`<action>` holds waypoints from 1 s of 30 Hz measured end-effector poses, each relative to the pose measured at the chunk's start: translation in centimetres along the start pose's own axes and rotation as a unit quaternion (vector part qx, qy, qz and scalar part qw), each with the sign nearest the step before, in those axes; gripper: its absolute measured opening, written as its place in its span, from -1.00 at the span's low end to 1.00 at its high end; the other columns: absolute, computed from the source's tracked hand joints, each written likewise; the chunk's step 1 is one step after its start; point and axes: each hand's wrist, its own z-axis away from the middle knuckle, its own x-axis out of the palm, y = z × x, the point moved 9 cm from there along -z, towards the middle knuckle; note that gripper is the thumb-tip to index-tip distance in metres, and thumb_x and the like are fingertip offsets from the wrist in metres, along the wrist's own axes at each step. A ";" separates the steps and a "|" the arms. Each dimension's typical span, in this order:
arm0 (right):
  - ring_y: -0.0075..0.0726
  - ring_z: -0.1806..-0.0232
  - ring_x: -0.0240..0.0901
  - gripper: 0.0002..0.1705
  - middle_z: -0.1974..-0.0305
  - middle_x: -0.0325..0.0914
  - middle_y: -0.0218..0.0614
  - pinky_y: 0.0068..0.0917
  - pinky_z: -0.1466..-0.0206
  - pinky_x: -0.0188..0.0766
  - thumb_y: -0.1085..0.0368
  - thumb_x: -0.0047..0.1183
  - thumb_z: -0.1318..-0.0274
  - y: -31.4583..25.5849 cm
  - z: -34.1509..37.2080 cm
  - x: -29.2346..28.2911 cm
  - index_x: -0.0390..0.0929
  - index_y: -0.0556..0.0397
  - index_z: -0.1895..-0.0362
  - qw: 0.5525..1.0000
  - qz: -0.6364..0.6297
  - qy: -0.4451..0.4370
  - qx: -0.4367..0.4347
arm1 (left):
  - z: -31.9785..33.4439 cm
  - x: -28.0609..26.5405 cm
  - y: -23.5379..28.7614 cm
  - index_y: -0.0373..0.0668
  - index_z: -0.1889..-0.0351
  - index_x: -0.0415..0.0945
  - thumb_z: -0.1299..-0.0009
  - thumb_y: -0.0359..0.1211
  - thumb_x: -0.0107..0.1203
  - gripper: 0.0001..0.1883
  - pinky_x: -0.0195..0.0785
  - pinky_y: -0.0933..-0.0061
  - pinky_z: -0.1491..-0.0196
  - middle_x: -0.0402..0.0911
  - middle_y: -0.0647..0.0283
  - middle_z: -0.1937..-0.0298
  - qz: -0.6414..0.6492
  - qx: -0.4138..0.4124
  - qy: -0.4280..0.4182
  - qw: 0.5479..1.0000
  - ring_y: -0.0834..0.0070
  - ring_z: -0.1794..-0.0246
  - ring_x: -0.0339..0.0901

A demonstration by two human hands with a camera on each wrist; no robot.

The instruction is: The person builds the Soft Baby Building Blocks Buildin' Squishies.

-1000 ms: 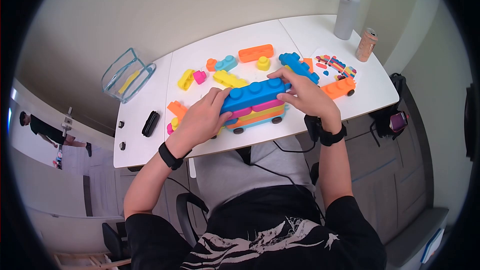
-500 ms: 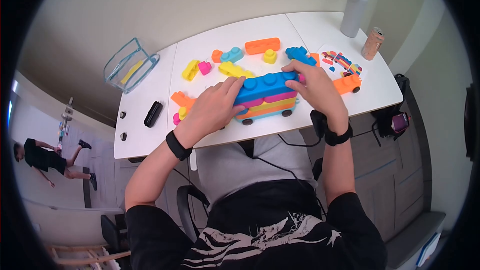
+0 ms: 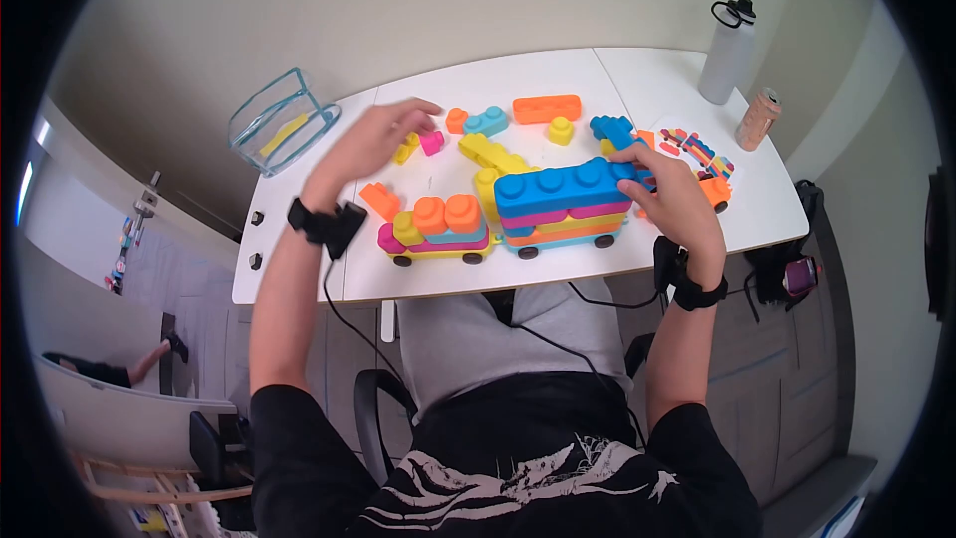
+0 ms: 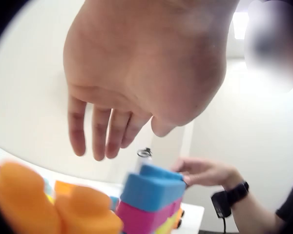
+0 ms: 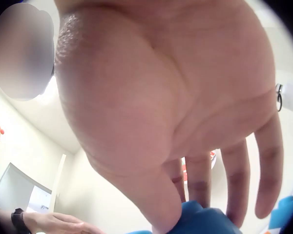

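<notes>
A long blue block [image 3: 558,192] tops a wheeled stack of pink, yellow and orange layers [image 3: 566,233]. My right hand [image 3: 679,201] pinches its right end, thumb in front and fingers behind; the right wrist view shows the thumb against the blue block [image 5: 205,222]. Raised off the table, my left hand [image 3: 370,142] is open near a pink block [image 3: 431,142] and a partly covered yellow one [image 3: 405,151]. Its fingers extend with nothing held in the left wrist view. Left of the stack stands a smaller wheeled car [image 3: 448,247] with two orange blocks on top.
Behind are an orange block [image 3: 547,109], a teal block [image 3: 486,122] and yellow blocks. To the right lie a picture sheet [image 3: 661,123] with blocks beside it, a bottle [image 3: 726,65] and a can [image 3: 760,121]. A clear case [image 3: 327,118] stands at the left.
My left hand has let go of the blue-topped stack and moved up and left, uncovering the smaller car. My right hand remains at the stack's right end.
</notes>
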 end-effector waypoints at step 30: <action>0.02 -0.07 0.68 -0.64 -0.05 0.72 -0.13 -0.21 -0.12 0.59 0.36 0.28 -0.34 -0.6 0.4 -0.1 0.57 0.07 -0.17 1.000 -0.004 -0.018 0.008 | -14.4 6.2 -14.6 -0.15 -0.13 0.66 -0.35 -0.58 0.28 -0.63 0.57 0.14 -0.17 0.73 0.10 -0.08 -0.282 0.016 0.005 0.959 0.06 -0.09 0.68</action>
